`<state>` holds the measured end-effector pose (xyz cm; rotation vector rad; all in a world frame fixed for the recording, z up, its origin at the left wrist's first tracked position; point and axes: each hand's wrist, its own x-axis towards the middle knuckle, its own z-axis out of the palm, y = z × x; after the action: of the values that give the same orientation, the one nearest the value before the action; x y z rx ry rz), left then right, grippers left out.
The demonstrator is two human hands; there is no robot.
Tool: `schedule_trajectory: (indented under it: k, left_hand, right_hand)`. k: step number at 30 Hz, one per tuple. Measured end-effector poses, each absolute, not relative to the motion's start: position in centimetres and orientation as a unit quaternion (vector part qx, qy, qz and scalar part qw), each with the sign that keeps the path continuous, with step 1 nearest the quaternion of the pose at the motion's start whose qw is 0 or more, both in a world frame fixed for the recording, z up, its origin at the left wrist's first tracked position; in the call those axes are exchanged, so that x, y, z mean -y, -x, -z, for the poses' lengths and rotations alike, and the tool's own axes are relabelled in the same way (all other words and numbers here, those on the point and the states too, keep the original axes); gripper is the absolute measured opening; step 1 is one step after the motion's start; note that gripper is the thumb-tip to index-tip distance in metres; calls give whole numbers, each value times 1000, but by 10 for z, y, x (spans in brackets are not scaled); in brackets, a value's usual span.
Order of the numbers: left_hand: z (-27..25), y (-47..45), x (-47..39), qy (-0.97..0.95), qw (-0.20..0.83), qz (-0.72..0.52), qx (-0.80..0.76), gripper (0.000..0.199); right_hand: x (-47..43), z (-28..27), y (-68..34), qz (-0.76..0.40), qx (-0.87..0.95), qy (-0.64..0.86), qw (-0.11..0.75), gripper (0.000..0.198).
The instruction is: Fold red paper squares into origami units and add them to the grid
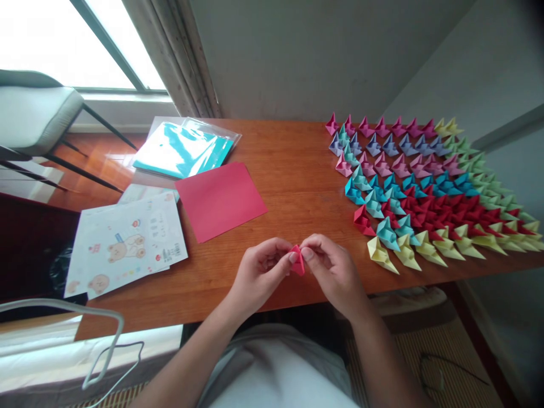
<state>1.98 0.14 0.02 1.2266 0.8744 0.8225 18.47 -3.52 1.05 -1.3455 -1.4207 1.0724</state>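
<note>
Near the table's front edge, a small folded piece of red paper (298,262) is pinched between both hands. My left hand (267,266) grips its left side with thumb and fingers; my right hand (330,266) holds its right side the same way. Fingers cover part of the folds, so its full shape is hidden. Beyond my left hand lies a flat sheet of red paper (221,199). To the right of my right hand, rows of folded paper boats stand close together, among them a red boat (364,221) and a yellow boat (381,255).
On the left of the wooden table (293,170) lie plastic-wrapped turquoise paper (181,148) and white bear-printed packets (131,241). A chair (40,116) stands by the window. A white cable (106,314) hangs at lower left. Walls border the back and right.
</note>
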Motion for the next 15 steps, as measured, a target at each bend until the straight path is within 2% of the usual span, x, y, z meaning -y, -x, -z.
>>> schedule_trajectory:
  k: [5,7,10,15]
  left_hand:
    - [6,-20,4,-691,414,-386,-450,15]
    - [7,-20,6,-729,350,-387,-443,12]
    - [8,-22,6,-757,318,-392,-414,7]
    - [6,-22,6,-759,342,-389,-395,3]
  right_hand:
    - [39,-19,-184,-338,622,584,398,12]
    - [39,-22,-184,-300,639,595,385,8]
    - [38,-21,-183,-256,655,605,374,8]
    - [35,-20,-181,-215,672,609,362,10]
